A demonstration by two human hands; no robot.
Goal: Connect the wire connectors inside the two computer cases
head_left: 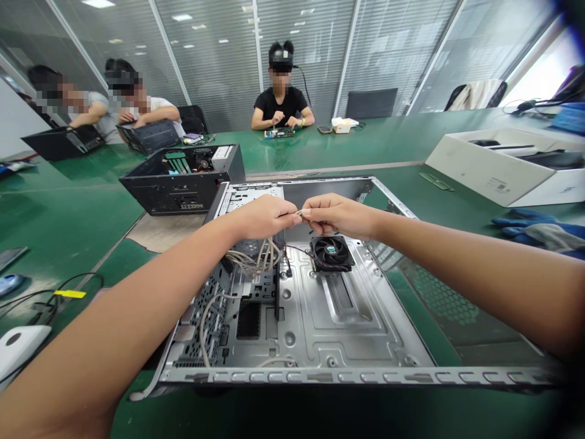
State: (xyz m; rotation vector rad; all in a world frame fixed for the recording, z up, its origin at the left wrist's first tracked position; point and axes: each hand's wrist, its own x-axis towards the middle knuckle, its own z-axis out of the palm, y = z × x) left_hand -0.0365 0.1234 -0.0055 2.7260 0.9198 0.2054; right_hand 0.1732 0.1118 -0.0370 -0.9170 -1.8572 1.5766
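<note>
An open metal computer case (365,341) lies on its side in front of me. Above its middle, my left hand (265,216) and my right hand (340,214) meet, fingertips pinched on a thin, light-coloured cable (299,213). Most of that cable is hidden by the fingers. Below my left hand hangs a bundle of beige cables (265,256) at the drive-bay side. A black cooling fan (329,253) with a twisted wire rests on the case floor, under my right hand. Another grey cable (203,329) curves along the left inner wall.
Beyond the case stands another open black computer case (183,183). At right are a white box (493,171) and blue gloves (543,231). Left lie black cables (46,305) and a white device (22,347). Across the table, a person in black (281,100) handles a circuit board (278,133); two others work left.
</note>
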